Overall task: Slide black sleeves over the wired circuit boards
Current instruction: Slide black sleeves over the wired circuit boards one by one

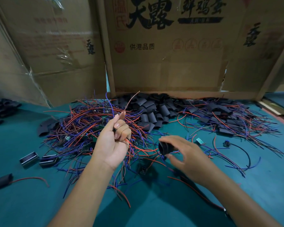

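While the left hand (112, 141) is raised over the wire heap, its fingers curl into a fist round a thin bundle of wires (129, 102) that sticks up past the thumb and trails out below the palm. The right hand (185, 154), lower and to the right, pinches a black sleeve (164, 147) between thumb and fingertips, its open mouth turned toward the left hand. Whether a board sits inside it cannot be told. Under both hands lies the tangled heap (88, 128) of red and blue wired boards on the green table (154, 207). Behind it, against the cardboard wall (167, 66), sits a pile of loose sleeves (154, 110). To the right spreads a pile of sleeved boards (228, 115). At far left lies one sleeved board (2, 181), with two small metal parts (38, 159) near it.
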Available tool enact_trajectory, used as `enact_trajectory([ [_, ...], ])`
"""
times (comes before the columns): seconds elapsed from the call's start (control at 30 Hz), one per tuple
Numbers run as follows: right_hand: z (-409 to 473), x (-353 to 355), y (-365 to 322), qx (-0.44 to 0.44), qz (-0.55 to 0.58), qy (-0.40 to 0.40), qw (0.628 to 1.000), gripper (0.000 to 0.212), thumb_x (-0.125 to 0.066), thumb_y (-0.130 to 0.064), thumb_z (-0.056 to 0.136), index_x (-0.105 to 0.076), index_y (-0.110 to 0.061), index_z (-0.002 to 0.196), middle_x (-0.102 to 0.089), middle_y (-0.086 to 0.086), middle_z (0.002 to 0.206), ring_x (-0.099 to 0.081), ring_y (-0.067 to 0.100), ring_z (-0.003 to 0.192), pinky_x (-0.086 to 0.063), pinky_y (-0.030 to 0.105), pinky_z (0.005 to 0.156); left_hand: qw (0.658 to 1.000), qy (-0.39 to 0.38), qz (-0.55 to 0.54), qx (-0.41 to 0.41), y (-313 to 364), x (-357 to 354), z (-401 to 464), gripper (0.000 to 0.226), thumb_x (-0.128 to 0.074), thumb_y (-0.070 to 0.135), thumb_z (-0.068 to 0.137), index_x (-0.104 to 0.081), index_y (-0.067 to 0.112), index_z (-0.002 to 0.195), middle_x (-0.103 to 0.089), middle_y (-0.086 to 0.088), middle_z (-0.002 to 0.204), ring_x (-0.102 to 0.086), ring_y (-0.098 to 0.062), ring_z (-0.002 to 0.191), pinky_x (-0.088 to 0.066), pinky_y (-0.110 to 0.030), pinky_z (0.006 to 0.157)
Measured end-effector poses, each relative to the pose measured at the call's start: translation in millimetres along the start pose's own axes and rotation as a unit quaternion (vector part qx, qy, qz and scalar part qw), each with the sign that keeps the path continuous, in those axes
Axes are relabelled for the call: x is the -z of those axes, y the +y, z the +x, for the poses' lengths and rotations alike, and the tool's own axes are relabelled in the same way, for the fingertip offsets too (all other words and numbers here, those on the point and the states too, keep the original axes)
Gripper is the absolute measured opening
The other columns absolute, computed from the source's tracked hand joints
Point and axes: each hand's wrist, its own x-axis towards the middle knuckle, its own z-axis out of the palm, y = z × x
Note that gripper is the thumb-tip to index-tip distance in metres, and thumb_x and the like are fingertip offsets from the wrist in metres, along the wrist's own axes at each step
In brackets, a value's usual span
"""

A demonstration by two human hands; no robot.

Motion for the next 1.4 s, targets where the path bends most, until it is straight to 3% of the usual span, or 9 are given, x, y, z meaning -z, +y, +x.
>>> enact_trajectory([
  [0.17, 0.1, -3.2, -2.9, 0.033, 0.006, -0.009, 0.999, 0.048, -0.065, -0.003, 0.086, -0.057, -0.021, 0.131, -0.054, -0.012, 0.133, -0.045, -0.003, 0.124, -0.024, 0.006, 0.105, 1.0, 0.001, 0.017, 0.006, -1.1, -0.6, -0.7, 0.018, -0.055, 0.016, 0.086, -0.058, 0.003, 0.098, -0.033, 0.008, 0.057, -0.024, -0.008, 0.04, -0.023, -0.02, 0.038],
  [0.27, -0.4, -7.5, -5.7, 0.051, 0.006, -0.043, 0.998, 0.05, -0.064, -0.005, 0.087, -0.056, -0.025, 0.132, -0.052, -0.011, 0.138, -0.041, -0.004, 0.131, -0.023, 0.011, 0.11, 1.0, 0.01, 0.011, 0.0, -0.6, -1.6, -1.2, 0.017, -0.056, 0.016, 0.085, -0.058, 0.003, 0.097, -0.033, 0.008, 0.057, -0.024, -0.008, 0.04, -0.022, -0.02, 0.038],
  [0.37, -1.2, -11.2, -9.3, 0.074, 0.02, -0.078, 0.994, 0.051, -0.063, -0.005, 0.085, -0.057, -0.023, 0.132, -0.053, -0.009, 0.138, -0.041, -0.004, 0.132, -0.024, 0.013, 0.112, 1.0, 0.022, 0.011, -0.007, 0.6, -0.5, 0.1, 0.015, -0.049, 0.016, 0.097, -0.058, 0.004, 0.093, -0.035, 0.008, 0.056, -0.024, -0.008, 0.039, -0.022, -0.02, 0.038],
  [0.53, -4.2, -22.0, -18.0, 0.084, 0.031, -0.112, 0.99, 0.047, -0.065, -0.016, 0.087, -0.056, -0.024, 0.133, -0.058, -0.01, 0.132, -0.049, 0.001, 0.123, -0.031, 0.016, 0.108, 0.999, 0.035, -0.013, -0.025, 3.5, 2.5, 2.1, 0.027, -0.041, 0.017, 0.105, -0.059, 0.004, 0.089, -0.035, 0.007, 0.055, -0.023, -0.008, 0.038, -0.021, -0.02, 0.038],
  [0.73, -8.3, -37.0, -34.6, 0.085, 0.042, -0.099, 0.991, 0.042, -0.07, -0.032, 0.083, -0.057, -0.025, 0.123, -0.064, -0.01, 0.12, -0.053, 0.002, 0.11, -0.031, 0.004, 0.098, 0.998, 0.033, -0.028, -0.049, 4.7, 1.7, 2.2, 0.026, -0.041, 0.017, 0.105, -0.059, 0.005, 0.09, -0.036, 0.007, 0.054, -0.023, -0.007, 0.038, -0.022, -0.02, 0.037],
  [0.83, -8.9, -40.1, -40.1, 0.063, 0.061, -0.1, 0.991, 0.04, -0.068, -0.039, 0.083, -0.055, -0.03, 0.119, -0.063, -0.016, 0.112, -0.056, -0.002, 0.103, -0.039, 0.011, 0.093, 0.997, 0.033, -0.038, -0.054, 6.3, 0.5, 1.7, 0.025, -0.041, 0.016, 0.105, -0.058, 0.006, 0.09, -0.036, 0.007, 0.054, -0.022, -0.007, 0.038, -0.021, -0.019, 0.037],
  [1.13, -12.8, -46.2, -46.7, 0.0, 0.097, -0.064, 0.993, 0.045, -0.076, -0.043, 0.078, -0.061, -0.027, 0.118, -0.07, -0.015, 0.103, -0.05, -0.024, 0.088, -0.035, 0.0, 0.083, 0.997, 0.023, -0.032, -0.07, 5.8, -1.8, 0.3, 0.023, -0.041, 0.016, 0.105, -0.058, 0.007, 0.091, -0.037, 0.007, 0.053, -0.022, -0.008, 0.037, -0.021, -0.02, 0.036],
  [1.3, -13.8, -52.1, -49.5, -0.025, 0.086, -0.061, 0.994, 0.043, -0.072, -0.049, 0.079, -0.057, -0.031, 0.116, -0.068, -0.015, 0.101, -0.058, -0.006, 0.093, -0.045, 0.018, 0.089, 0.996, 0.023, -0.037, -0.081, 5.3, -3.5, -0.3, 0.022, -0.042, 0.016, 0.104, -0.057, 0.007, 0.092, -0.037, 0.007, 0.053, -0.022, -0.007, 0.037, -0.021, -0.02, 0.036],
  [1.4, -12.9, -51.5, -48.9, -0.016, 0.063, -0.045, 0.997, 0.038, -0.068, -0.045, 0.08, -0.055, -0.031, 0.112, -0.066, -0.017, 0.097, -0.058, 0.002, 0.089, -0.048, 0.027, 0.084, 0.996, 0.026, -0.032, -0.081, 5.0, -3.7, -0.9, 0.022, -0.042, 0.016, 0.104, -0.058, 0.007, 0.092, -0.037, 0.007, 0.053, -0.022, -0.007, 0.037, -0.022, -0.019, 0.036],
])
